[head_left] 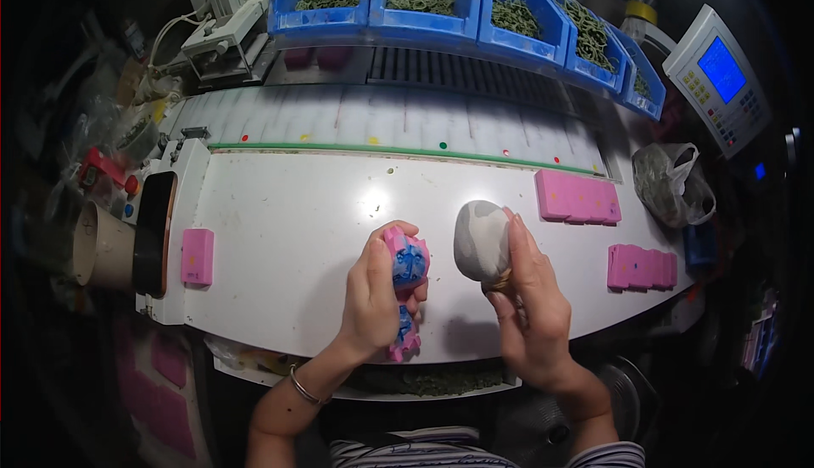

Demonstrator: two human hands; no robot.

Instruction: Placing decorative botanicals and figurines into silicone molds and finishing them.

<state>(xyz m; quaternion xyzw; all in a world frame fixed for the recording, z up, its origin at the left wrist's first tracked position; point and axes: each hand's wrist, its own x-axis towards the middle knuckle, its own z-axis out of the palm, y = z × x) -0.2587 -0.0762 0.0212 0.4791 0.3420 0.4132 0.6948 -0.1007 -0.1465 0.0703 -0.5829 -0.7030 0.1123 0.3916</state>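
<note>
The left hand is wrapped round a pink, jagged-edged piece with glossy blue inner faces, held upright over the middle of the white, smooth table; part of it shows below the fingers, toward 6 o'clock. Just off at 3 o'clock from it, the right hand grips a grey, mottled, rounded tool, fingers along its side, thumb near its tan neck. Tool and piece are apart.

The step in hand looks like working the pink piece with the tool, perhaps tapping or pressing; which, I cannot tell. The next move, if so, calls for a steady left grip, fingertips kept off the blue faces, and the tool's rounded side brought toward 9 o'clock. Pink rectangular blocks sit at 2 o'clock and 3 o'clock, clear of both hands.
</note>
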